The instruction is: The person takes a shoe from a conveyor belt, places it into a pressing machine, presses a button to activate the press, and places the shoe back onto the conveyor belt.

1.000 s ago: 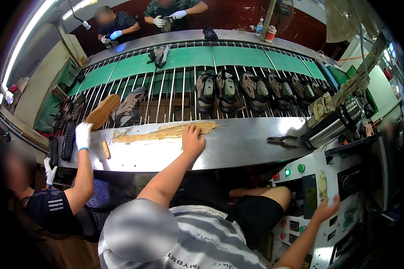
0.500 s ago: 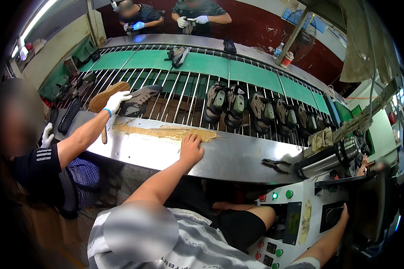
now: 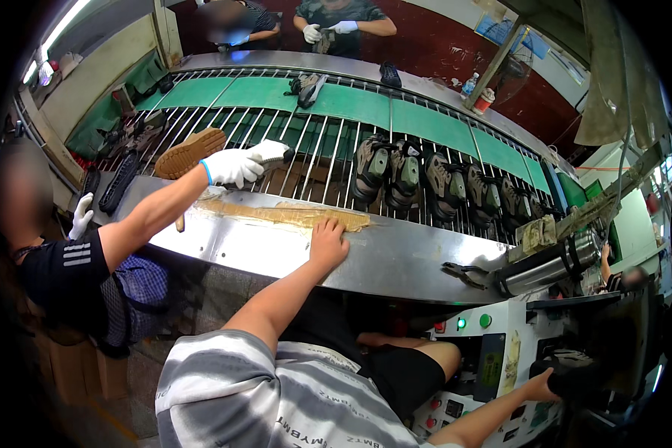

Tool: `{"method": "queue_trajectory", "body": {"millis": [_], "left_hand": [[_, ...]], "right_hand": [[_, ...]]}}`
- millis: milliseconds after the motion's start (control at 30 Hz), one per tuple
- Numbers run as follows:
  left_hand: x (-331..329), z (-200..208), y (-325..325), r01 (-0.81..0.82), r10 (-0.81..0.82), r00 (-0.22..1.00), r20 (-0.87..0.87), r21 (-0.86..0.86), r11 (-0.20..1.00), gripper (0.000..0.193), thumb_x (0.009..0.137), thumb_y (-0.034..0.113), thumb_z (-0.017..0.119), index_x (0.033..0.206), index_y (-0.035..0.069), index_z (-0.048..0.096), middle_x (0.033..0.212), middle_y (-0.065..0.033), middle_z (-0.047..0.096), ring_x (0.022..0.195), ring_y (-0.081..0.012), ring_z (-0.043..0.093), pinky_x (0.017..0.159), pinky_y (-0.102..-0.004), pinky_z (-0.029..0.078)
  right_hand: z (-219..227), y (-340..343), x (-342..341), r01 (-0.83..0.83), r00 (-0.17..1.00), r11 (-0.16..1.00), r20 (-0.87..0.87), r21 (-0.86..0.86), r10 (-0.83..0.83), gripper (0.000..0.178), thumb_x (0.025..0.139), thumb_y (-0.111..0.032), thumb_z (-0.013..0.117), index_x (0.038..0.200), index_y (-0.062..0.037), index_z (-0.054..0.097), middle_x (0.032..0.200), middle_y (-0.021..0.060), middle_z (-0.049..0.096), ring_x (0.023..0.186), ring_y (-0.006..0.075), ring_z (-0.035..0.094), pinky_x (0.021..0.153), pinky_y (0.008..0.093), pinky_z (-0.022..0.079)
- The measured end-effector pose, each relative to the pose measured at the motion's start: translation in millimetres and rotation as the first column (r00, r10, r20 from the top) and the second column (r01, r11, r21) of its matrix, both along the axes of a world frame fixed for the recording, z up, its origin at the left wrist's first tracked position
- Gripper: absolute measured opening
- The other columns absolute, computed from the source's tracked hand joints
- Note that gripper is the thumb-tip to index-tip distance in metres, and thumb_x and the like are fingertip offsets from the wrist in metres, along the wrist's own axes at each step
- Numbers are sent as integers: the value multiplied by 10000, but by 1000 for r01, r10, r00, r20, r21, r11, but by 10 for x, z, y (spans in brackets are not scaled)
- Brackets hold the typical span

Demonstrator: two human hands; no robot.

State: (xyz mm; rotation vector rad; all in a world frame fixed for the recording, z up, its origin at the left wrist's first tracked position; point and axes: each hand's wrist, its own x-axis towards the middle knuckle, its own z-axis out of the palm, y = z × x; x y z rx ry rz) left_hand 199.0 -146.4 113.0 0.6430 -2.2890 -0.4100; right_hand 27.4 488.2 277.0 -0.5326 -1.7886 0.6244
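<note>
My left hand lies palm down on the metal table edge, its fingers spread over a strip of brown tape. It holds nothing. At the lower right, my right hand has its fingers closed at the edge of a black part of the white machine; the fingertips are hidden. Behind that part, a dark opening contains something greyish that I cannot make out. Beyond my left hand, several brown-and-black shoes stand in a row on the metal rollers.
Pliers and a steel flask lie to the right. At left, a co-worker's gloved hand holds a grey shoe beside a brown-soled shoe. A green belt crosses the rollers; two people work beyond it.
My right hand has moved left and down along the machine, and the black part now stands away from the opening. The co-worker's glove has moved right with the grey shoe. My left hand stays on the tape.
</note>
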Motion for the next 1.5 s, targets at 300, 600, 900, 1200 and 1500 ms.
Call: {"method": "queue_trajectory", "body": {"millis": [300, 600, 900, 1200, 1500], "left_hand": [[429, 664, 1098, 698, -710, 688, -150, 404, 591, 440, 748, 155, 642, 1166, 38, 569, 1163, -171, 577, 1127, -346, 538, 989, -402, 432], [449, 1081, 415, 637, -531, 676, -511, 767, 73, 789, 717, 366, 786, 1339, 9, 458, 1266, -130, 563, 1184, -268, 536, 1011, -371, 418], [1913, 869, -1020, 249, 99, 919, -381, 757, 604, 728, 662, 200, 829, 1278, 29, 481, 1189, -130, 587, 1095, -252, 575, 975, -379, 452], [873, 449, -1352, -76, 203, 939, -278, 409, 909, 652, 683, 192, 770, 1256, 35, 503, 1184, -151, 597, 1104, -268, 578, 943, -349, 440], [-437, 242, -1806, -41, 183, 926, -332, 392, 919, 653, 686, 220, 747, 1269, 54, 502, 1163, -187, 607, 1084, -333, 594, 919, -390, 466]], "right_hand": [[-509, -931, 527, -582, 812, 627, -415, -518, 411, 184, 563, -1, 553, 735, 48, 510, 889, 149, 603, 790, 249, 579, 715, 359, 476], [-465, -3733, 930, -264, -157, -479, -452, -838, 878, 145, 577, -55, 542, 715, -10, 549, 803, 94, 567, 805, 236, 574, 759, 357, 485], [8, -5213, 1739, -436, -872, -533, 193, -725, 450, 479, 781, -95, 593, 1256, -59, 544, 1170, 131, 606, 1089, 227, 583, 897, 337, 475], [-1409, -5223, 1011, -841, -366, 43, 626, -540, 689, 206, 774, -142, 602, 957, -63, 656, 760, 93, 652, 704, 231, 631, 676, 344, 497], [-1495, -5682, 946, -939, -34, 268, 834, -215, 551, 161, 794, -274, 554, 797, -115, 577, 729, 109, 641, 709, 343, 616, 638, 463, 469]]}}
